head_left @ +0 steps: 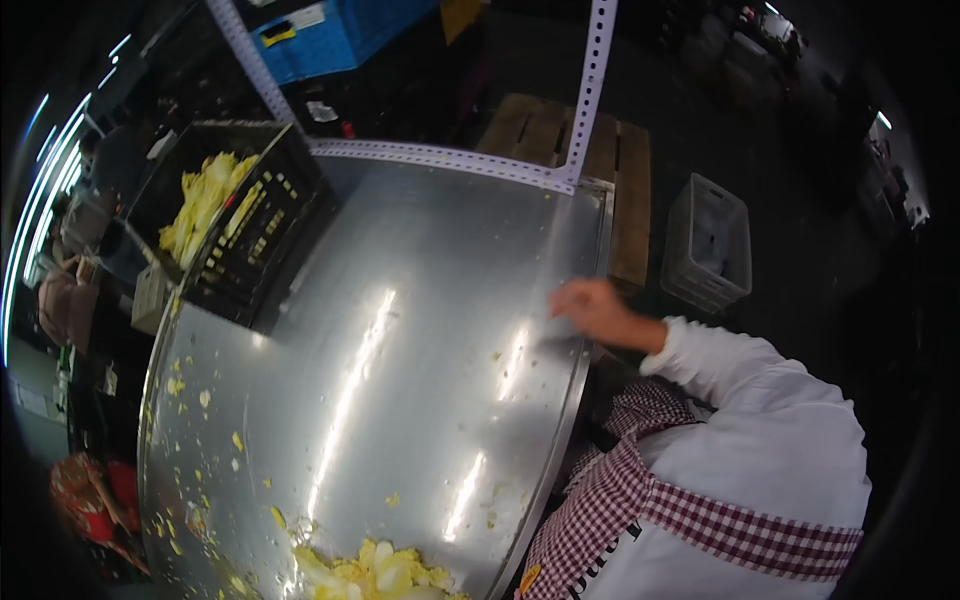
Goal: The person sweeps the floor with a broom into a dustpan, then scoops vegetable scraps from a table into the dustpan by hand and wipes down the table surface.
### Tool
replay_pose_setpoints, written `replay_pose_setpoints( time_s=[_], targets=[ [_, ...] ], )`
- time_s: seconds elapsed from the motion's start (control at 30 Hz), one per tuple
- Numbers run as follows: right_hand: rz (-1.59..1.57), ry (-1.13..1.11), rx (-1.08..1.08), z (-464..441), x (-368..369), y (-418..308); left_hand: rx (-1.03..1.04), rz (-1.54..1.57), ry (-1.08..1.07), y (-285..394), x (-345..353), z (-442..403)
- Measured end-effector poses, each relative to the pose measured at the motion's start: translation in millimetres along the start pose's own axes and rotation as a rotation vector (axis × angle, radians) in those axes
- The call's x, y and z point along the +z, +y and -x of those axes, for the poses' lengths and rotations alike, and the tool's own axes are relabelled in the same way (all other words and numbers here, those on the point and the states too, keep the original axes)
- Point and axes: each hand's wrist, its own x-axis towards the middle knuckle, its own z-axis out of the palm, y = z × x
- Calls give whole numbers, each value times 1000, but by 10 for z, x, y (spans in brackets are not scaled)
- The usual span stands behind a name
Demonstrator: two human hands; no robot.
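Observation:
My right hand [598, 312] is above the right edge of a shiny metal table [430, 270], at the end of a white sleeve. Its fingers are curled together, slightly blurred, with nothing visible in them. My left hand is out of view. At the bottom of the frame, a pile of yellow-white leafy vegetable pieces [375, 575] lies on the metal. Small yellow scraps [238, 440] are scattered over the table's left part. A black slatted crate [245, 250] stands at the table's upper left, holding yellow leaves [205, 205].
A perforated white metal frame [440, 157] borders the table's far side. Beyond it are a blue crate [345, 40] and a wooden pallet [628, 200]. A grey plastic crate [708, 240] stands on the floor at right. Other people [95, 510] are along the left.

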Motion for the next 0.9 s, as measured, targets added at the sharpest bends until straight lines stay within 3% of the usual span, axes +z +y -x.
replay_pose_setpoints(
  time_s=[0.03, 0.07, 0.1, 0.13, 0.17, 0.2, 0.23, 0.27, 0.33, 0.4, 0.6, 0.7, 0.73, 0.8, 0.83, 0.9],
  targets=[
    [-81, 185, 67, -120, -451, 26, 68, 71, -61, 152, 448, 48],
    [-132, 335, 94, -247, -873, 46, -23, 202, -192, 255, 886, 93],
    [-125, 461, 88, -437, -1233, 108, 195, 143, -391, 422, 1314, 152],
    [-160, 492, 49, -658, -1572, 185, 267, 28, -508, 654, 1765, 248],
    [-155, 491, 42, -978, -1874, 323, 478, -31, -607, 922, 2241, 337],
    [-152, 488, 34, -1380, -2114, 498, 485, -45, -699, 1036, 2671, 422],
    [-117, 330, -5, -2068, -2236, 750, 802, -130, -563, 1394, 3334, 464],
    [-100, 250, -15, -2618, -2323, 1057, 608, -208, -840, 1377, 3695, 472],
    [22, 102, -109, -3568, -2366, 1641, 558, -219, -766, 1519, 4456, 652],
    [30, 44, 9, -3942, -2303, 1867, 486, -212, -686, 1820, 4967, 897],
    [133, -267, 114, -4043, -2431, 3146, 353, -436, -648, 2241, 6014, 1432],
    [104, -445, 138, -4118, -2469, 3419, 198, -335, -580, 2275, 6361, 1574],
    [100, -479, 142, -4181, -2340, 3448, 215, -495, -534, 2157, 6356, 1634],
    [125, -553, -74, -4357, -1956, 3360, 209, -666, -470, 2104, 6397, 1684],
    [254, -664, -50, -4447, -1747, 3068, 202, -750, -440, 2078, 6419, 1709],
    [189, -681, -228, -4532, -1079, 2922, 258, -661, -430, 2092, 6453, 1683]
  ],
)
